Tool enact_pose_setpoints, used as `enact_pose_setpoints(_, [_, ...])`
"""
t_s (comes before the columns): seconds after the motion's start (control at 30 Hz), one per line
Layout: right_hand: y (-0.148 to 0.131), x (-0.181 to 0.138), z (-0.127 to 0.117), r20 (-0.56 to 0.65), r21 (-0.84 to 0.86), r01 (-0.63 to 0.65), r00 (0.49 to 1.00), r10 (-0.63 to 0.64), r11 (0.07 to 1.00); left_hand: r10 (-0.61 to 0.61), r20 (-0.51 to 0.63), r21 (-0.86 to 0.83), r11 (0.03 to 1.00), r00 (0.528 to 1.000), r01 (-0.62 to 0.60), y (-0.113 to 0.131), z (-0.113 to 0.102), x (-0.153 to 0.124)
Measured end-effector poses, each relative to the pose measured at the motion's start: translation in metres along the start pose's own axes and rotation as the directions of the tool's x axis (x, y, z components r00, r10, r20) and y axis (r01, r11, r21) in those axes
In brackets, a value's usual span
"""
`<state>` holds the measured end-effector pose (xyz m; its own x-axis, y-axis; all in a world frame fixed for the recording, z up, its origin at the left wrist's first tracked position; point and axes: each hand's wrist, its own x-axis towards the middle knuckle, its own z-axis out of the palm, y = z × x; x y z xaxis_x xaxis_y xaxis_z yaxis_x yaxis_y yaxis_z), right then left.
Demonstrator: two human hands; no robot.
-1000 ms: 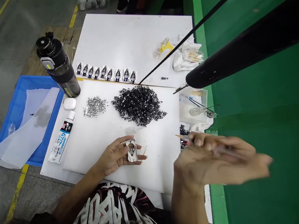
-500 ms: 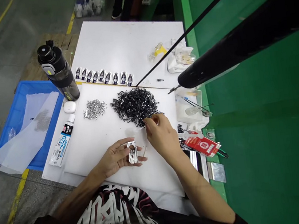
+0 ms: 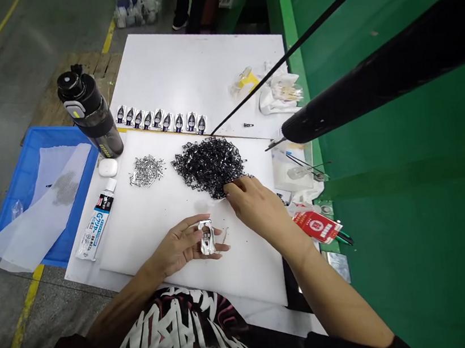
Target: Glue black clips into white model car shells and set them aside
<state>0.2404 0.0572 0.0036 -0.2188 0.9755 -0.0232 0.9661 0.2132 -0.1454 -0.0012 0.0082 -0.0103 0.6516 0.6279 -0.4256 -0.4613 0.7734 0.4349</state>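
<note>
Beside a green wall [image 3: 414,218], a white board [image 3: 254,274] lies on the tabletop [image 3: 201,64], bearing a heap of black parts [image 3: 209,163] and a smaller pile of silvery pieces [image 3: 146,171]. Leftward, a blue tray [image 3: 50,136] holds pale sheets [image 3: 27,241], near a dark bottle [image 3: 99,120]. Over the board, the left hand's [image 3: 182,246] grip pinches a silvery shell [image 3: 208,245]. The right hand [image 3: 253,202] reaches the heap's near edge; whether its fingers pinch anything, I can't tell.

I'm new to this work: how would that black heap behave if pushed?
The black heap would probably spread, since it is many small separate pieces. Some might snag, as they overlap. Each is likely light, being so small.
</note>
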Motion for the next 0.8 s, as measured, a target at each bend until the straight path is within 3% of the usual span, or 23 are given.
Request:
enact_pose_setpoints(0.17, [-0.002, -0.002, -0.006, -0.040, 0.086, 0.028, 0.999, -0.024, 0.996, 0.003, 0.006, -0.015, 1.000, 1.000, -0.003, 0.000, 0.000, -0.001])
enact_pose_setpoints(0.33, [-0.028, -0.051, -0.018, -0.220, 0.215, -0.055, 0.970, 0.104, 0.975, 0.030, -0.001, -0.051, 0.998, 1.000, -0.030, -0.002, -0.002, -0.001])
enact_pose_setpoints(0.43, [-0.053, -0.087, -0.020, -0.357, 0.513, -0.044, 0.897, 0.260, 0.857, 0.045, -0.023, -0.061, 0.997, 0.999, -0.046, -0.002, -0.002, -0.001])
enact_pose_setpoints(0.53, [-0.078, -0.109, -0.014, -0.306, 0.722, -0.035, 0.879, 0.365, 0.691, 0.029, -0.047, -0.033, 0.999, 0.998, -0.031, -0.001, -0.002, -0.002])
enact_pose_setpoints(0.6, [-0.091, -0.114, -0.008, -0.294, 0.775, -0.027, 0.870, 0.397, 0.632, 0.021, -0.067, -0.008, 1.000, 0.998, -0.022, -0.001, -0.001, -0.002])
enact_pose_setpoints(0.67, [-0.099, -0.112, -0.004, -0.363, 0.756, 0.025, 0.848, 0.387, 0.654, 0.023, -0.085, 0.015, 1.000, 0.996, -0.021, 0.000, 0.000, -0.003])
enact_pose_setpoints(0.8, [-0.105, -0.101, 0.000, -0.540, 0.592, 0.146, 0.802, 0.256, 0.792, 0.029, -0.100, 0.019, 0.999, 0.995, -0.027, 0.001, 0.002, -0.002])
